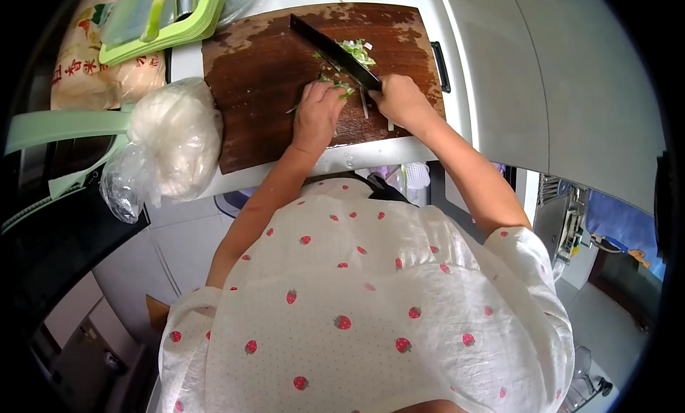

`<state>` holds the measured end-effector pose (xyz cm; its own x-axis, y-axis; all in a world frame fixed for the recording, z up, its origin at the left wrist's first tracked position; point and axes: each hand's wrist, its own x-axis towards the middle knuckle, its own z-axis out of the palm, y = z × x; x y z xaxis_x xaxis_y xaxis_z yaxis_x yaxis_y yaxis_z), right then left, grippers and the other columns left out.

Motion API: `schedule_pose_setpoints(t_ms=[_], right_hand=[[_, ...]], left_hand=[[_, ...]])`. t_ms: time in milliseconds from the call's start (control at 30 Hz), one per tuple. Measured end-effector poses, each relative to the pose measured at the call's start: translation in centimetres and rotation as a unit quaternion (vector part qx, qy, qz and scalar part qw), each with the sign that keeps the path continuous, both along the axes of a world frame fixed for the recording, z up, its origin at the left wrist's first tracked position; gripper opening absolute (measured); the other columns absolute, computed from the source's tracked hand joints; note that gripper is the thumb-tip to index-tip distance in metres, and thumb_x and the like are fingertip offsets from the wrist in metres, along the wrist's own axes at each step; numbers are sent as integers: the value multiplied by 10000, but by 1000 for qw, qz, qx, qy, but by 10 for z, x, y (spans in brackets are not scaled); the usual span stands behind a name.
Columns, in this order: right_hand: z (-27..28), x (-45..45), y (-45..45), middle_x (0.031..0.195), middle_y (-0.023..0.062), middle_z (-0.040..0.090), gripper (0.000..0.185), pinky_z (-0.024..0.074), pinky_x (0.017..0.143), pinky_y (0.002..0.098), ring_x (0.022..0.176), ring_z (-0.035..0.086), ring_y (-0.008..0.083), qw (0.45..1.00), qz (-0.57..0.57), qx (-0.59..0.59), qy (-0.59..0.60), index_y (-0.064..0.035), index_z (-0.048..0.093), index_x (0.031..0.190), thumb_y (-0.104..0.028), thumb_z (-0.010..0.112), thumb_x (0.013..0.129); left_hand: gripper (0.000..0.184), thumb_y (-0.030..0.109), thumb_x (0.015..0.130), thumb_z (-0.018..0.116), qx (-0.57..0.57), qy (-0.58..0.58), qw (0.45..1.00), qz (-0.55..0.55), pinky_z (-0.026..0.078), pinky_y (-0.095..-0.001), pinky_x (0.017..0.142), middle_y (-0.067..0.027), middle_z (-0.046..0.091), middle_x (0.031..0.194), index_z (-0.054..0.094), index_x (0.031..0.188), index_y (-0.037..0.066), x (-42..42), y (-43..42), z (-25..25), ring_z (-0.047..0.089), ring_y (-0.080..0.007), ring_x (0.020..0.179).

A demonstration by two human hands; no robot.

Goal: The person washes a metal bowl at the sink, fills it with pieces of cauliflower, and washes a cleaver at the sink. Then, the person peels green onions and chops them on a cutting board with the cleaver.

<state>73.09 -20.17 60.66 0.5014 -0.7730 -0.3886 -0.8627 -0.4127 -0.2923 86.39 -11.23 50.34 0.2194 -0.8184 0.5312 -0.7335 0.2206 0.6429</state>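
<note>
My right hand (403, 103) is closed around the handle of a dark-bladed kitchen knife (328, 48), whose blade slants up and left over the board. Just left of the blade, my left hand (317, 113) has its fingers curled down on some green leafy vegetable (345, 90), partly hidden beneath the fingertips. A small heap of chopped greens (359, 53) lies on the far side of the blade. Under both hands is a wet brown wooden cutting board (257, 92), with a few thin pale strips scattered near the knife handle.
Left of the board sits a knotted clear plastic bag (175, 135) with white contents, beside a pale green handle (68, 131). Green baskets (160, 46) and a printed sack (82, 70) stand at the upper left. A grey cabinet surface (499, 78) rises to the right.
</note>
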Motion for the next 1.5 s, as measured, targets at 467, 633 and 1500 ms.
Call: schedule_pose_setpoints(t_ms=[467, 633, 1500], right_hand=[[-6, 10, 6, 875, 264, 632, 176, 508, 770, 438, 854, 631, 381, 997, 41, 1, 58, 40, 669, 827, -103, 584, 767], [-7, -5, -8, 839, 258, 629, 227, 488, 766, 445, 845, 616, 407, 997, -48, 41, -38, 24, 660, 892, -182, 615, 807], [-8, 2, 20, 823, 227, 643, 161, 513, 708, 460, 798, 637, 382, 994, 87, -52, 49, -19, 633, 879, -33, 536, 751]], left_hand=[[241, 41, 717, 678, 23, 6, 1000, -9, 455, -401, 809, -149, 535, 1024, 620, 951, 51, 1, 2, 0, 514, -336, 933], [270, 51, 723, 692, 4, 10, 1000, -6, 446, -390, 853, -126, 516, 1069, 625, 985, 47, 2, 9, 5, 515, -318, 979], [238, 15, 685, 665, 45, 12, 999, 1, 458, -388, 814, -121, 552, 964, 614, 916, 41, 6, 14, 3, 517, -318, 929]])
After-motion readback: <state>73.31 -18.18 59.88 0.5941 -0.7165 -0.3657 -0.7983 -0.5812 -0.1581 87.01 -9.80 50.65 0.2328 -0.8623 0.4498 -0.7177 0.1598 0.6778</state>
